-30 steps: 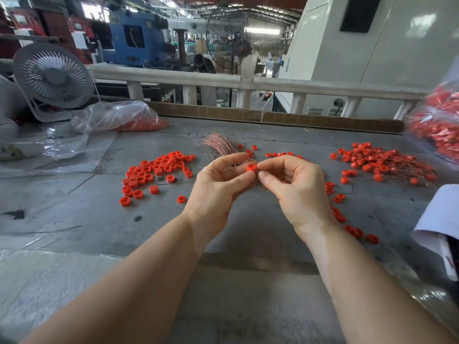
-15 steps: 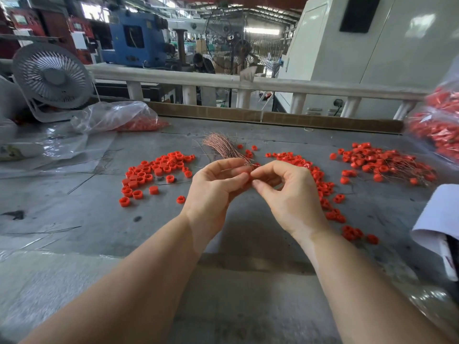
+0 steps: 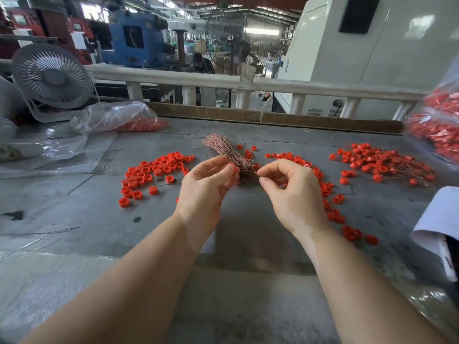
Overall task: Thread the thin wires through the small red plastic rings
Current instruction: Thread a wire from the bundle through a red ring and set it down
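Note:
My left hand (image 3: pixel 206 184) pinches a small red plastic ring (image 3: pixel 231 166) between thumb and fingertips, above the grey table (image 3: pixel 99 214). My right hand (image 3: pixel 290 192) is a little to its right, thumb and forefinger pinched together on a thin wire that runs toward the ring. A bundle of copper wires (image 3: pixel 223 147) lies on the table just behind both hands. Loose red rings (image 3: pixel 154 172) are piled at the left, and more red rings trail (image 3: pixel 327 192) past my right hand. A heap of rings with wires through them (image 3: pixel 377 165) lies at the right.
A clear bag of red rings (image 3: pixel 116 117) and a grey fan (image 3: pixel 49 78) sit at the back left. Another bag of red parts (image 3: pixel 437 127) hangs at the right edge. A white sleeve (image 3: pixel 439 219) intrudes at right. A rail (image 3: pixel 223 81) bounds the table's far side.
My hands have drawn apart: the right hand moved rightward away from the ring, which stays in my left fingers. Both hands lifted slightly toward the wire bundle.

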The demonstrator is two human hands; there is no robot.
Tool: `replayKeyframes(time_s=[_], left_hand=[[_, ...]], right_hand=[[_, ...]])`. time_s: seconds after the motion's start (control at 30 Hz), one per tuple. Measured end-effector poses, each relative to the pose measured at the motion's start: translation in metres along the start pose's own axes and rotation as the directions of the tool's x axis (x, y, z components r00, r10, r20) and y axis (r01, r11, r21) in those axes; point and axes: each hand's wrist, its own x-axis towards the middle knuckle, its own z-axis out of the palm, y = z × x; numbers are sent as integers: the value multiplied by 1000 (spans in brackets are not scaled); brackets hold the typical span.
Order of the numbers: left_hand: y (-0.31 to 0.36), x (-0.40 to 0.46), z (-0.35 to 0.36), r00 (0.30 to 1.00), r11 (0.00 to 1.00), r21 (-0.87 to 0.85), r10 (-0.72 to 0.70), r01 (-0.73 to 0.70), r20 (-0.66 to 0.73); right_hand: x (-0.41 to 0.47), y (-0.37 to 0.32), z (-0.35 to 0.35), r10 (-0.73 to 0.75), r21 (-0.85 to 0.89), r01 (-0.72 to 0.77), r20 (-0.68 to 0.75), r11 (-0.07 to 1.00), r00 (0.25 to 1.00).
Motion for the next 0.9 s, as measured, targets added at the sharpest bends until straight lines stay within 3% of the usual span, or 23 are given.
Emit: replayKeyframes(time_s=[0.17,0.27,0.47,0.63,0.8,0.9], left_hand=[[-1,1,-3,999,995,89,-39,40,-9],[-2,2,-5,997,988,137,-62,66,-33],[-3,1,-5,996,964,253,-81,86,-30],[-4,-1,-4,997,937,340,-82,82,-15],[-5,-1,-4,997,914,399,-78,74,-5],[-7,-1,-4,997,898,436,-74,61,11]], right_hand=[[3,3,-4,0,-105,-6,-60,994,998],[4,9,-11,59,-266,-102,-166,959,984],[9,24,-32,106,-640,-249,-254,727,961],[10,35,-41,219,-743,-385,-317,547,923],[9,39,-41,411,-825,-405,-237,393,880],[8,40,-41,472,-834,-378,-166,401,866]])
